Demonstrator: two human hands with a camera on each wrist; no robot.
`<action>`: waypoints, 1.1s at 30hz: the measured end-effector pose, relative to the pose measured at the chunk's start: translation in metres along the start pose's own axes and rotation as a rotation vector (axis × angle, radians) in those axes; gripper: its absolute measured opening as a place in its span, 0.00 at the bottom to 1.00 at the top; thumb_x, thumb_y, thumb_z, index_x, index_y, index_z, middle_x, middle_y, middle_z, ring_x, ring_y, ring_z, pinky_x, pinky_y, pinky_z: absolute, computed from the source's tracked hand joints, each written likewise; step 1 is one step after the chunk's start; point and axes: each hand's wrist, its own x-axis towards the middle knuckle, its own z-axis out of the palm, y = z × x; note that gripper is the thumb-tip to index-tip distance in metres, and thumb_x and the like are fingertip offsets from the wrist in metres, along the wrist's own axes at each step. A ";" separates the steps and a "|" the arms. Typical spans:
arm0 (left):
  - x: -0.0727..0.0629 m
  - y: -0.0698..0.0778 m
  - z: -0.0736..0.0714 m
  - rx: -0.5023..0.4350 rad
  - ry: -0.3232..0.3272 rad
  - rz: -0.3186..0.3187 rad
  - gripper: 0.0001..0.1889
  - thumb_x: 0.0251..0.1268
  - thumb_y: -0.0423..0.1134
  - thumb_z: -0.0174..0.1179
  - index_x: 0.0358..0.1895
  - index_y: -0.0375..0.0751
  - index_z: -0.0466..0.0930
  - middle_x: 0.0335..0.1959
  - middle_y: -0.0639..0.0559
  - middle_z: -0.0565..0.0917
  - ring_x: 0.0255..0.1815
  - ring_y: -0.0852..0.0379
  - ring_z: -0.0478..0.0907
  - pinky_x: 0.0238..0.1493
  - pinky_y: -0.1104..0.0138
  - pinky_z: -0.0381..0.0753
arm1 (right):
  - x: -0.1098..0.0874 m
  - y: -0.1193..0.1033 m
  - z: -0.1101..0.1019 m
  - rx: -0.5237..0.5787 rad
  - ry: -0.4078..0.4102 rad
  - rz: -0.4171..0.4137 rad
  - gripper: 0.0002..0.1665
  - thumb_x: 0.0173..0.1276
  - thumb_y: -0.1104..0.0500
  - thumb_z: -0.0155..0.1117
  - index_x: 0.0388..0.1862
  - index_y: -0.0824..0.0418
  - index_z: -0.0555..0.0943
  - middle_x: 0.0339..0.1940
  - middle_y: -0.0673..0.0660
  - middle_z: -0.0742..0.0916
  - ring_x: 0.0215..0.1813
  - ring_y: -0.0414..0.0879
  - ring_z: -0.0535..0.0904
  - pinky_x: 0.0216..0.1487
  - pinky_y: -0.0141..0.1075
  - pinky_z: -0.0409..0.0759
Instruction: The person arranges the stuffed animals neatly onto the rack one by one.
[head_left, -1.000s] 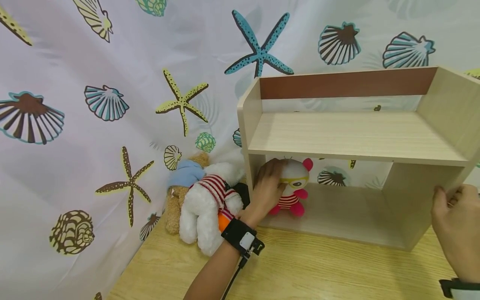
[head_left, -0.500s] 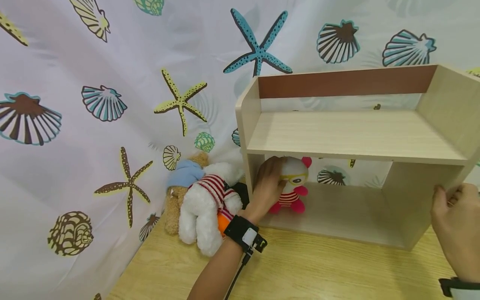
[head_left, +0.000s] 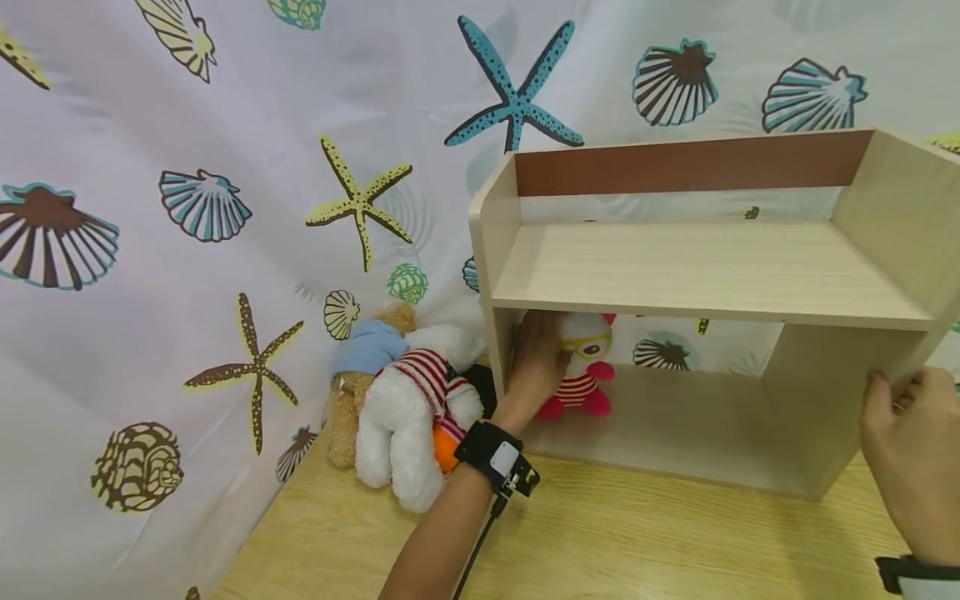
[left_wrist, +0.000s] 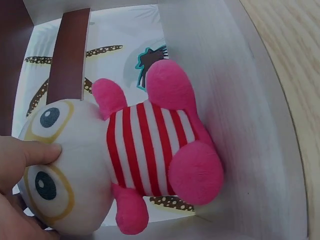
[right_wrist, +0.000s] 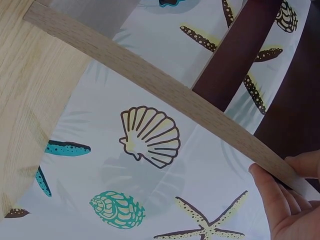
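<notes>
A plush toy (left_wrist: 150, 150) with a white head, yellow glasses, pink limbs and a red-and-white striped body sits in the lower left of the wooden shelf (head_left: 712, 262). My left hand (head_left: 540, 358) grips its head, thumb (left_wrist: 42, 152) lying across the face between the eyes; the other fingers are mostly hidden behind the head. In the left wrist view the toy's feet are right at the bottom board. My right hand (head_left: 911, 458) pinches the front edge of the shelf's right side panel (right_wrist: 200, 112), thumb on one side and fingers on the other.
A white plush dog (head_left: 408, 425) in a striped shirt leans beside the shelf's left wall, against a brown bear (head_left: 345, 408) in blue. An orange item (head_left: 446, 448) lies by them. The wooden table (head_left: 615, 533) extends in front; a patterned curtain (head_left: 247, 100) hangs behind.
My left hand has pushed slightly deeper into the lower compartment, and the plush toy has shifted back with it, its head going further under the upper board. My right hand stays on the panel.
</notes>
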 end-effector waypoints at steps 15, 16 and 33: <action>0.000 -0.001 0.011 -0.012 -0.045 -0.121 0.36 0.62 0.38 0.69 0.73 0.41 0.65 0.71 0.39 0.62 0.73 0.43 0.60 0.70 0.45 0.60 | -0.003 0.005 0.006 -0.075 0.076 -0.082 0.17 0.69 0.66 0.55 0.40 0.86 0.72 0.34 0.84 0.80 0.33 0.80 0.79 0.21 0.11 0.49; 0.001 -0.002 0.011 0.001 -0.053 -0.122 0.36 0.63 0.39 0.69 0.73 0.41 0.65 0.71 0.39 0.63 0.73 0.44 0.60 0.70 0.44 0.59 | -0.003 0.006 0.006 -0.075 0.086 -0.100 0.17 0.69 0.66 0.56 0.39 0.86 0.72 0.33 0.84 0.81 0.32 0.79 0.79 0.21 0.11 0.49; 0.007 -0.004 0.013 0.008 -0.093 -0.121 0.35 0.67 0.39 0.65 0.74 0.43 0.61 0.67 0.42 0.66 0.65 0.48 0.66 0.68 0.57 0.64 | -0.001 0.005 0.001 -0.075 0.113 -0.071 0.19 0.70 0.64 0.56 0.41 0.85 0.73 0.34 0.83 0.81 0.32 0.80 0.79 0.18 0.14 0.49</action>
